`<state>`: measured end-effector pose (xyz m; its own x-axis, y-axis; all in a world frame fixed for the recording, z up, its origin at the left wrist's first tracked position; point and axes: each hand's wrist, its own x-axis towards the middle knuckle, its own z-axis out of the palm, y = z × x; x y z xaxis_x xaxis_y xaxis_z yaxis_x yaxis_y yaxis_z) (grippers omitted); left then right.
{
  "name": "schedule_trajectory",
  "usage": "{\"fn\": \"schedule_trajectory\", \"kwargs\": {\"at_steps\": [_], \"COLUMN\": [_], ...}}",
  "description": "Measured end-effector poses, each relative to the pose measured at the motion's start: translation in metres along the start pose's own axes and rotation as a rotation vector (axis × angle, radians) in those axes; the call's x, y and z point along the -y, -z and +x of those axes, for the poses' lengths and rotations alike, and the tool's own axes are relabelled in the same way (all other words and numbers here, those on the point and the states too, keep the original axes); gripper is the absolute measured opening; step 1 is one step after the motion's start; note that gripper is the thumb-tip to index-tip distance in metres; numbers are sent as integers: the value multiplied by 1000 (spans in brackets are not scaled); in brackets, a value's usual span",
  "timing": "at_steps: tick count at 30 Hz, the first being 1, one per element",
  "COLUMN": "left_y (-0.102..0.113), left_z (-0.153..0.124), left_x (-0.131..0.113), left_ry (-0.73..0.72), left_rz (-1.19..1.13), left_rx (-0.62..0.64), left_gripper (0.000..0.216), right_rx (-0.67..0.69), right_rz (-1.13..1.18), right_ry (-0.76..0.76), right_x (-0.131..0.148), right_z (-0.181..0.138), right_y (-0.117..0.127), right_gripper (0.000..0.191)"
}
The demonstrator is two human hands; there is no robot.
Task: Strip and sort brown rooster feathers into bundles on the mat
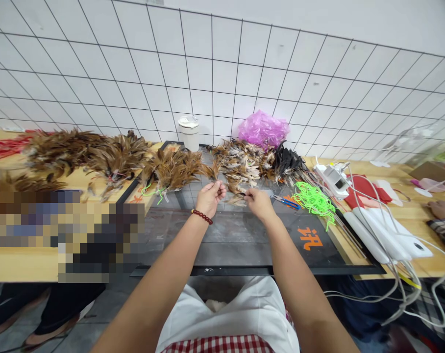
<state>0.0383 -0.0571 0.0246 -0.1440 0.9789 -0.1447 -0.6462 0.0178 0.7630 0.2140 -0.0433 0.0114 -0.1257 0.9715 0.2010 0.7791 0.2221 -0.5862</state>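
My left hand (210,200) is closed in a pinch on a small bunch of brown feathers (212,170), whose tips fan upward. My right hand (260,203), also closed, pinches at a pale brown feather (237,198) by the front of the loose feather pile (244,164). Both hands are above the dark board (222,245). Just left of my left hand lies a heap of brown feather bunches (173,169) with bright green ties. Blue-handled snips (286,201) lie right of my right hand, beside a tangle of neon green strings (314,200).
Behind the feathers stand a white lidded cup (189,133) and a pink plastic bag (263,128), near the gridded wall. More feather bunches (68,149) spread left. On the right are a power strip (333,179), white cables and another person's hand (443,209).
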Motion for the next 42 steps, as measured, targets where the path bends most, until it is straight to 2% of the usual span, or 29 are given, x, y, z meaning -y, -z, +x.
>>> {"fn": "schedule_trajectory", "kwargs": {"at_steps": [3, 5, 7, 9, 13, 15, 17, 20, 24, 29, 37, 39, 42], "left_y": [-1, -1, -1, -1, -1, -1, -1, 0, 1, 0, -1, -1, -1], "left_z": [-1, -1, -1, -2, -3, -2, -2, -1, -1, -2, -3, -3, -3], "left_x": [1, 2, 2, 2, 2, 2, 2, 3, 3, 3, 4, 4, 4], "left_ry": [-2, 3, 10, 10, 10, 17, 22, 23, 23, 26, 31, 33, 36], "left_rz": [5, 15, 26, 30, 21, 20, 18, 17, 17, 19, 32, 32, 33], "left_rx": [5, 12, 24, 36, 29, 18, 14, 24, 26, 20, 36, 29, 21], "left_gripper": [13, 14, 16, 17, 15, 14, 13, 15, 15, 14, 14, 14, 15], "right_rx": [-73, -77, -59, -38, -42, -43, -35, -5, 2, -93, -36, -40, -92], "right_rz": [347, 660, 837, 768, 381, 310, 282, 234, 216, 110, -77, -22, 183], "right_ry": [-93, -168, -223, -199, -97, -92, -103, -114, -96, -57, -36, -39, -64], "right_x": [2, 5, 5, 3, -7, -10, -12, -13, -13, -12, -8, -8, -8], "right_z": [3, 5, 5, 5, 6, 6, 6, 6, 5, 6, 2, 2, 4], "right_y": [-3, -4, -5, -5, -6, -7, -9, -11, -10, -5, -8, -8, -7], "right_gripper": [7, 17, 25, 25, 13, 9, 11, 26, 17, 22, 13, 9, 11]}}
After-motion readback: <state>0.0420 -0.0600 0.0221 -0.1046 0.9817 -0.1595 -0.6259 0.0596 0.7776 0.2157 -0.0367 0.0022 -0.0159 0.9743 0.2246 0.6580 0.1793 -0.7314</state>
